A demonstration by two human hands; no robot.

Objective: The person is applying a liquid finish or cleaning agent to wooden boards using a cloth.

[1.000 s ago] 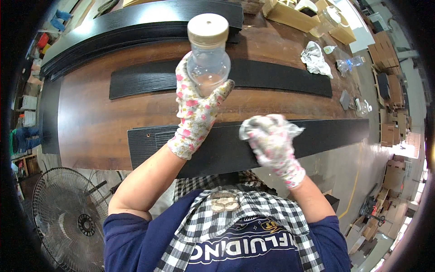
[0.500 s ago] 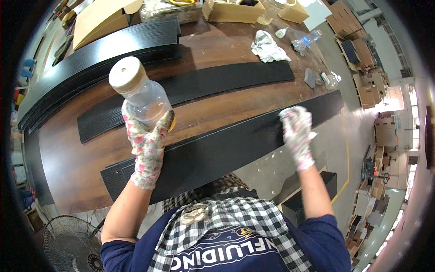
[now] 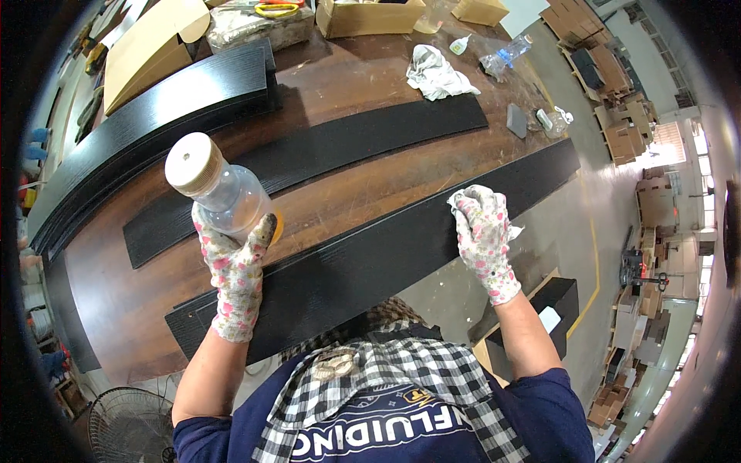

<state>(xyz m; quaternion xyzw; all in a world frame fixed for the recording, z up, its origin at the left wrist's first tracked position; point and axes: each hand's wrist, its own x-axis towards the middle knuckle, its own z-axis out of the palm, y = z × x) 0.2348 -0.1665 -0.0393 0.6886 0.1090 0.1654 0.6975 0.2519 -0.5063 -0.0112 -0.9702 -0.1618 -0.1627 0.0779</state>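
Observation:
My left hand (image 3: 231, 266), in a white glove with pink flowers, is wrapped round a clear plastic bottle (image 3: 235, 197) with a pale lid. The bottle is tilted, and a little yellowish liquid shows low in it. Under both hands a long black board (image 3: 355, 258) lies along the near edge of the table, apparently on top of another. My right hand (image 3: 482, 235), gloved alike, is closed on a white cloth (image 3: 515, 231) and pressed to the board's right part. Most of that cloth is hidden by the fingers.
Another black board (image 3: 370, 139) lies behind, and stacked black boards (image 3: 177, 100) fill the far left. A crumpled white rag (image 3: 438, 73), an empty plastic bottle (image 3: 505, 58) and a small grey block (image 3: 516, 121) lie at the far right. Below stands a fan (image 3: 127, 424).
My right hand has moved left along the board with the cloth. The bottle in my left hand has shifted slightly left and down; the whole view has shifted a little too.

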